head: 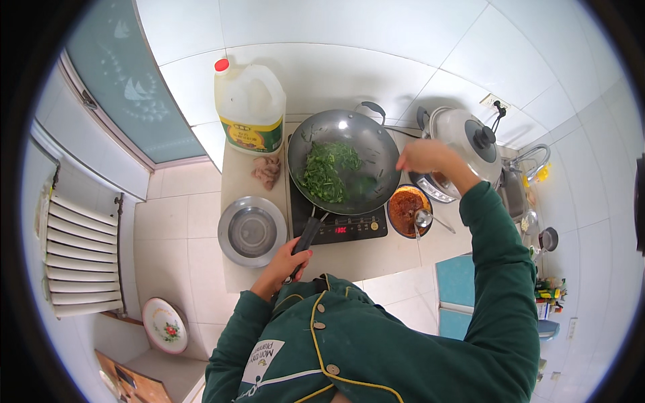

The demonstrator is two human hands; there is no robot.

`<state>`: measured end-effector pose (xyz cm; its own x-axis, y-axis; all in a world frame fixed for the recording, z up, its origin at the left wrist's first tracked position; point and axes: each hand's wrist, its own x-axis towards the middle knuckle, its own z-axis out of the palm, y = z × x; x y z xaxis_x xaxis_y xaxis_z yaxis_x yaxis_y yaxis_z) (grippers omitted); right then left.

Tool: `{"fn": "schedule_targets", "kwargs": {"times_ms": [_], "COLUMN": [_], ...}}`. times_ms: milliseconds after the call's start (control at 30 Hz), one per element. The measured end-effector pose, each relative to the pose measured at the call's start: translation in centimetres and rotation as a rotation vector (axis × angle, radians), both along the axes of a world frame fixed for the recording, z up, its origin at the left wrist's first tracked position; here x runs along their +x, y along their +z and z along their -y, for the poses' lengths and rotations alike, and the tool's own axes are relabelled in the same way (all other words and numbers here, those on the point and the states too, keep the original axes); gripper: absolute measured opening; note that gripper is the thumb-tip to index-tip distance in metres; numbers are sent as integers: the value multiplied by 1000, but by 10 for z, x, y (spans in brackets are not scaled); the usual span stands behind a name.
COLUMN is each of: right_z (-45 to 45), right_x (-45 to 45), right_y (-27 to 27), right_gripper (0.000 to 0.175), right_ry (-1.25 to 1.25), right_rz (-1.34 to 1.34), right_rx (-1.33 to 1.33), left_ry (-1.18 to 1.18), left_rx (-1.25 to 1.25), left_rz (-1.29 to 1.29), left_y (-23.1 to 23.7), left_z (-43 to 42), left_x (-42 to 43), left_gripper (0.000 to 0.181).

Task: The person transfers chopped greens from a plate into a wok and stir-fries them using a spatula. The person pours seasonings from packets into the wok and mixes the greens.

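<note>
My left hand (289, 262) grips the black handle (307, 237) of a dark metal wok (375, 151). Chopped leafy greens (327, 174) lie in the wok, mostly on its left side, with small bits stuck to the wall. My right hand (426, 157) is at the wok's right rim, its fingers bent; whether anything is between them cannot be told. Under the wok is a black induction cooker (358, 226) with a lit red display. Close by on the right, a bowl (409, 209) of reddish-brown sauce or paste holds a metal spoon (423, 218) and another utensil.
A large oil jug (250, 108) stands left of the wok, above a crumpled cloth (266, 172) and a metal basin (252, 231). Behind my right hand is a lidded pot (463, 143) on an appliance. A sink (513, 194) with a faucet (539, 161) lies farther right.
</note>
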<state>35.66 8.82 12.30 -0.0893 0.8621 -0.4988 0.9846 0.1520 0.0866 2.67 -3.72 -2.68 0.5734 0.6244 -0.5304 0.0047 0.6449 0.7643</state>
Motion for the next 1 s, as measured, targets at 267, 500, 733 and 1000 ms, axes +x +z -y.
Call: {"fn": "schedule_targets", "kwargs": {"times_ms": [267, 500, 733, 1000], "right_z": [-10, -29, -22, 34], "right_x": [-28, -40, -62, -28], "right_y": [-75, -74, -39, -80], "right_gripper": [24, 25, 25, 27], "right_ry": [-101, -18, 75, -230], "right_rz": [-418, -185, 57, -101], "right_rx": [104, 322, 187, 379], "left_ry": [-27, -30, -13, 4], "left_rx": [18, 7, 8, 11], "left_rz": [16, 19, 16, 29], "left_y": [1, -1, -6, -5], "left_z": [-2, -3, -4, -3], "left_x": [1, -3, -7, -8], "left_gripper": [16, 20, 17, 14]}}
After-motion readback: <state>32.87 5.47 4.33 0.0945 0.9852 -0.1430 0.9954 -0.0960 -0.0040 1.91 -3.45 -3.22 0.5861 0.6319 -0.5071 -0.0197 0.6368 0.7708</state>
